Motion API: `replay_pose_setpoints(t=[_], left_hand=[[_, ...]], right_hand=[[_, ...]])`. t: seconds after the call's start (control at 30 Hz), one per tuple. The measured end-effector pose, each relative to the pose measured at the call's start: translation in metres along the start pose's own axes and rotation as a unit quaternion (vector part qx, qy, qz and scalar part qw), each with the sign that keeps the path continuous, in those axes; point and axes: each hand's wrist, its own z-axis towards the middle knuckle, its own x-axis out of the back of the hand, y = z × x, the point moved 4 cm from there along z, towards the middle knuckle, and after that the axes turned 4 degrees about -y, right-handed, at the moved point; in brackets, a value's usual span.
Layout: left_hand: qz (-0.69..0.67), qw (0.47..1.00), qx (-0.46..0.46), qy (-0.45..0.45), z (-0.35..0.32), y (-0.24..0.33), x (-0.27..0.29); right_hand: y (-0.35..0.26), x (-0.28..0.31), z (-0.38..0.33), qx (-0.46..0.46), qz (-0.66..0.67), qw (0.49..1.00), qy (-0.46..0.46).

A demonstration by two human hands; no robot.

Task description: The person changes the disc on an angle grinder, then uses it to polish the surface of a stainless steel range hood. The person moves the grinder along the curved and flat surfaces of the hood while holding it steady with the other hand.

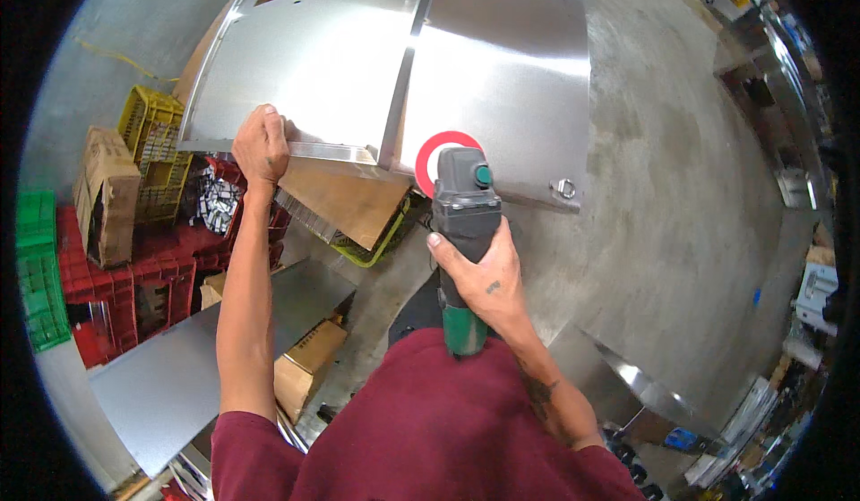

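My right hand [491, 275] is wrapped round the dark body of an angle grinder [461, 198] with a green rear end and a green button on its head. Its red-rimmed, white-centred disc [425, 159] lies over the near edge of a shiny sheet-metal panel [520, 80]; whether they touch I cannot tell. My left hand [261, 147] is closed on the near edge of a second metal panel [313, 62], which has a folded rim and a cut-out at its far end. A raised seam runs between the panels. A small metal ring [563, 188] sits at the right panel's near corner.
Cardboard [358, 198] and a yellow-green crate [369, 255] lie beneath the panels. Red crates [134, 273], a yellow crate [157, 125], a green crate [40, 277] and a cardboard box [109, 196] stand at left. A flat metal sheet [170, 385] lies lower left. Concrete floor [663, 170] spreads rightward.
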Motion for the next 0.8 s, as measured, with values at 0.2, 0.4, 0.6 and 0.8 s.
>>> replay_pose_setpoints(t=[0.2,0.4,0.6,0.8], left_hand=[[-0.024,0.997,-0.058,0.05,-0.005,-0.002,-0.006],[-0.018,0.994,-0.084,0.06,-0.003,0.009,-0.015],[-0.011,0.994,-0.089,0.069,-0.005,0.013,-0.016],[-0.022,0.993,-0.103,0.062,-0.003,0.013,-0.016]], right_hand=[[-0.005,-0.021,-0.008,0.0,-0.035,0.999,0.017],[0.001,-0.043,-0.007,0.001,-0.046,0.997,0.055],[0.003,-0.053,-0.008,-0.025,-0.034,0.996,0.074],[0.006,-0.058,-0.008,-0.014,-0.04,0.995,0.089]])
